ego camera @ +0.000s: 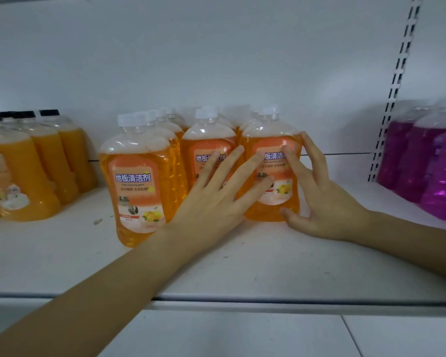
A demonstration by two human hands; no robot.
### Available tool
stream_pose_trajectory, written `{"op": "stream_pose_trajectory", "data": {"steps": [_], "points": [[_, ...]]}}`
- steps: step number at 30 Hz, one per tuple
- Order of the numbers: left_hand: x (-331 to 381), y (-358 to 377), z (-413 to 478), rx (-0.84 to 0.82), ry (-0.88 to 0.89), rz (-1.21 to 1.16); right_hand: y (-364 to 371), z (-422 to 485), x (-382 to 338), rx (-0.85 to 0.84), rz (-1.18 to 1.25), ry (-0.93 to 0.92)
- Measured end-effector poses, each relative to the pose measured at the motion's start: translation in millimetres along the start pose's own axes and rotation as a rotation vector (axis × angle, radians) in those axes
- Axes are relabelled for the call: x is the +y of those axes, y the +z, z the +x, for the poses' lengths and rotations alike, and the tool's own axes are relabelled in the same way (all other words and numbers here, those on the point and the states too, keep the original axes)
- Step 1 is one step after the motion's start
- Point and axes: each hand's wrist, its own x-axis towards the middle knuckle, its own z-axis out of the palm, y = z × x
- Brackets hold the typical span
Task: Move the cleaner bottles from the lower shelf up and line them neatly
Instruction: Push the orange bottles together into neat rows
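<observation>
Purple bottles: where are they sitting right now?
The purple bottles stand at the far right of the shelf in the head view, beyond the slotted upright, right of the orange bottles.

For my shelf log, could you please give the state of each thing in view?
Left front bottle: upright, capped, standing furthest forward.
Middle front bottle: upright, capped, left hand pressing it.
Right front bottle: upright, capped, right hand touching it.
Purple bottles: upright.

3 rows of orange cleaner bottles [137, 181] — at least 3 purple bottles [428, 155], 3 black-capped bottles [49, 161].
</observation>
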Motion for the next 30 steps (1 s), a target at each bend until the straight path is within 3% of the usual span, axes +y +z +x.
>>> {"op": "stream_pose_trajectory", "data": {"steps": [23, 30], "points": [[5.1, -2.3, -3.6, 0.044, -0.013, 0.059, -4.6, -4.2, 4.8, 0.071, -0.297, -0.011], [7.6, -12.6, -15.3, 0.022, -0.235, 0.256, -5.1, 5.8, -8.4, 0.196, -0.475, -0.201]]}}
